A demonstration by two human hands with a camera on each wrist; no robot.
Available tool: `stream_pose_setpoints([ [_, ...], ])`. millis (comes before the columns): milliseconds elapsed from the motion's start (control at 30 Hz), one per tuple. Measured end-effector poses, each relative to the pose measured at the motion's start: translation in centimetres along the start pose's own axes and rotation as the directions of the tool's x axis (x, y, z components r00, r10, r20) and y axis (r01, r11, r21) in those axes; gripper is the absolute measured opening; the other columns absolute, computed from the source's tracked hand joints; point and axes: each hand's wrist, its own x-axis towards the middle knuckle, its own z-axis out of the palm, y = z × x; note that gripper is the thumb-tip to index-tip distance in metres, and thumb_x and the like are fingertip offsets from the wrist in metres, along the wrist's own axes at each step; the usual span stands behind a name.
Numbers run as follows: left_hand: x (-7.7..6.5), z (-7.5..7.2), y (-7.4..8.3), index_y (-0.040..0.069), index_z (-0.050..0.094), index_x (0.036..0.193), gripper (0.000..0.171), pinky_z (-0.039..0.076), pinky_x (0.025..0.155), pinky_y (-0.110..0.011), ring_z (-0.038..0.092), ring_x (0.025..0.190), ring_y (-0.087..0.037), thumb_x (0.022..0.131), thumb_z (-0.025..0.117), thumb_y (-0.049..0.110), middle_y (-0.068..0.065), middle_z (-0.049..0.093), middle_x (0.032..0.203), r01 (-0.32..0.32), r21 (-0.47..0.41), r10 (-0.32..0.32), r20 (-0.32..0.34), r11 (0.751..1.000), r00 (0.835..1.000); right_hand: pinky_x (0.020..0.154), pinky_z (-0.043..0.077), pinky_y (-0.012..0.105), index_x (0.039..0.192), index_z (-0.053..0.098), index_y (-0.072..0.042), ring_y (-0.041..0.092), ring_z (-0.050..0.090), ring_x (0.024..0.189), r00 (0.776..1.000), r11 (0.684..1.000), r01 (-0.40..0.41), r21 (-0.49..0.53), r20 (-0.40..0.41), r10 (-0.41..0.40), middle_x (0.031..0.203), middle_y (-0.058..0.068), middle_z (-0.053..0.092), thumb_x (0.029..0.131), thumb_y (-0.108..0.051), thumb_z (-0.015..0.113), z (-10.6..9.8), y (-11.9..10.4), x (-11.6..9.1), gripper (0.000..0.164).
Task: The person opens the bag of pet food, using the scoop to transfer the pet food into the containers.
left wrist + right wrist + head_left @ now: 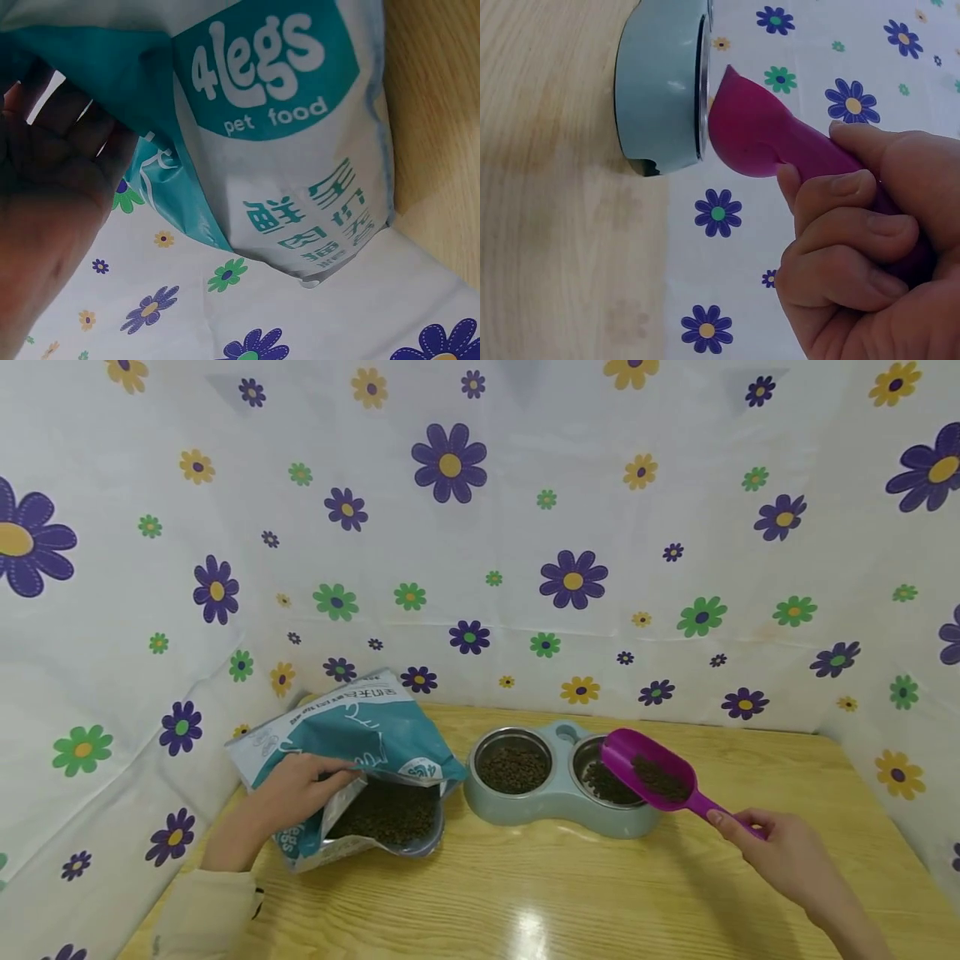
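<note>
We see the left hand (300, 789) at the mouth of the teal-and-white pet food bag (420, 718), its fingers pinching the upper edge of the opening and lifting it away from the brown kibble (390, 814) inside. The bag lies on its side on the wooden table (450, 902), its open mouth facing us.

In the right hand (783, 852) we see the fingers curled round the handle of a purple scoop (754, 127), with the thumb laid along it. The scoop carries a small heap of kibble and hangs over the right part of the right metal bowl (582, 764); we cannot tell whether it touches the rim. That bowl holds some kibble, with bare metal showing beside it.

The left metal bowl (513, 737) holds kibble across its bottom. Both bowls sit in one pale blue-green stand (525, 810), just beside the bag. Behind everything we see a white cloth (450, 543) printed with purple, yellow and green flowers.
</note>
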Motion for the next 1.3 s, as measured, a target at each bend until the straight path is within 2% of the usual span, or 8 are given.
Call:
stream_pose_setpoints([
  [133,0.0,0.1,-0.1,0.012,0.075,0.125,0.031,0.033,0.05,-0.025,0.028,0.045,-0.002,0.107,0.055,0.026,0.008,0.046,0.058,0.01,-0.016,-0.01,0.002,1.0,1.0,0.052,0.033,0.027,0.113,0.073,0.001,0.014,0.041,0.063,1.0,0.996,0.019,-0.091,-0.01,-0.02,0.069,-0.001,0.05,0.102,-0.057,0.054,-0.7,-0.4,0.3,0.063],
  [200,0.0,0.1,-0.2,0.012,0.075,0.126,0.031,0.034,0.051,-0.025,0.029,0.046,-0.002,0.107,0.055,0.025,0.007,0.056,0.064,0.012,-0.016,-0.012,0.002,1.0,1.0,0.053,0.033,0.027,0.111,0.074,0.003,0.015,0.043,0.064,0.999,0.991,0.044,-0.125,-0.01,-0.046,0.069,0.001,0.052,0.102,-0.055,0.055,-1.0,-0.5,0.4,0.062],
  [300,0.0,0.1,-0.2,0.011,0.075,0.126,0.031,0.039,0.057,-0.024,0.037,0.051,-0.001,0.107,0.055,0.026,-0.002,0.074,0.085,0.009,-0.01,-0.009,0.005,1.0,1.0,0.054,0.035,0.028,0.105,0.075,0.003,0.016,0.045,0.064,0.995,0.98,0.088,-0.179,-0.02,-0.093,0.068,0.001,0.055,0.102,-0.052,0.057,-1.1,-0.8,0.5,0.058],
  [433,-0.2,0.1,-0.1,0.011,0.075,0.126,0.032,0.042,0.065,-0.027,0.045,0.059,-0.001,0.107,0.054,0.026,-0.006,0.077,0.109,0.008,-0.005,-0.008,0.014,1.0,1.0,0.054,0.034,0.028,0.099,0.075,0.0,0.017,0.045,0.062,0.991,0.966,0.118,-0.231,-0.028,-0.128,0.065,0.0,0.054,0.101,-0.053,0.059,-1.1,-1.4,0.5,0.055],
  [533,-0.2,0.2,-0.1,0.011,0.074,0.127,0.032,0.041,0.058,-0.025,0.037,0.051,-0.001,0.108,0.053,0.026,-0.001,0.07,0.078,0.025,-0.028,-0.025,0.026,0.999,0.999,0.054,0.032,0.028,0.095,0.074,-0.004,0.016,0.044,0.06,0.989,0.955,0.125,-0.269,-0.045,-0.142,0.062,-0.001,0.052,0.1,-0.054,0.06,-1.0,-1.9,0.4,0.052],
  [667,-0.2,0.3,-0.1,0.012,0.074,0.127,0.032,0.034,0.05,-0.025,0.026,0.046,-0.001,0.107,0.054,0.026,0.009,0.038,0.056,0.039,-0.045,-0.038,0.028,0.998,0.999,0.054,0.03,0.027,0.089,0.072,-0.007,0.016,0.044,0.058,0.982,0.939,0.139,-0.316,-0.076,-0.171,0.06,-0.002,0.05,0.099,-0.052,0.063,-0.6,-2.6,0.2,0.048],
  [1000,-0.5,0.7,-0.1,0.015,0.076,0.123,0.03,0.034,0.054,-0.024,0.031,0.051,-0.002,0.107,0.055,0.027,0.011,0.035,0.061,0.033,-0.045,-0.033,0.006,0.998,0.999,0.05,0.028,0.027,0.081,0.065,-0.01,0.015,0.041,0.052,0.96,0.902,0.182,-0.392,-0.129,-0.25,0.058,-0.003,0.046,0.096,-0.046,0.07,0.4,-3.3,-0.2,0.039],
  [1300,-0.4,0.5,-0.3,0.013,0.077,0.121,0.029,0.037,0.058,-0.025,0.037,0.054,-0.003,0.107,0.054,0.025,0.01,0.044,0.064,0.017,-0.022,-0.017,-0.004,1.0,1.0,0.05,0.026,0.027,0.077,0.059,-0.012,0.014,0.039,0.051,0.926,0.867,0.222,-0.445,-0.182,-0.331,0.057,-0.003,0.044,0.093,-0.042,0.075,1.1,-3.5,-0.1,0.037],
])
